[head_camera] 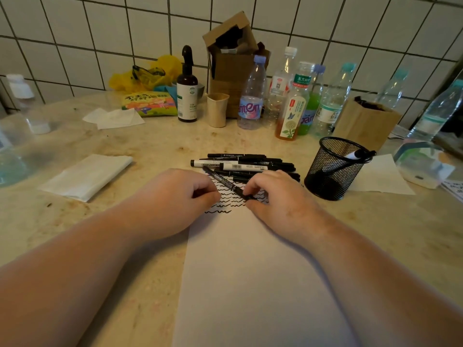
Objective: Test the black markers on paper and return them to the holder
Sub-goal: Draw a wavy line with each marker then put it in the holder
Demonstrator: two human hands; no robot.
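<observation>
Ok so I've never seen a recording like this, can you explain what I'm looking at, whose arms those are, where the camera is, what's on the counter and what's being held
There is no machine here. One wide-angle camera sits on a person's head and looks down, so the two bare arms are the wearer's own. The right hand pinches a black marker near its tip, over wavy test lines on a sheet of white paper. The left hand is curled beside it on the paper's edge; whether it holds a cap is hidden. Behind the hands lies a pile of markers, still to be tested or returned. To the right stands a black mesh holder with one marker already in it. Bottles, a cardboard box and tissues line the tiled wall.
</observation>
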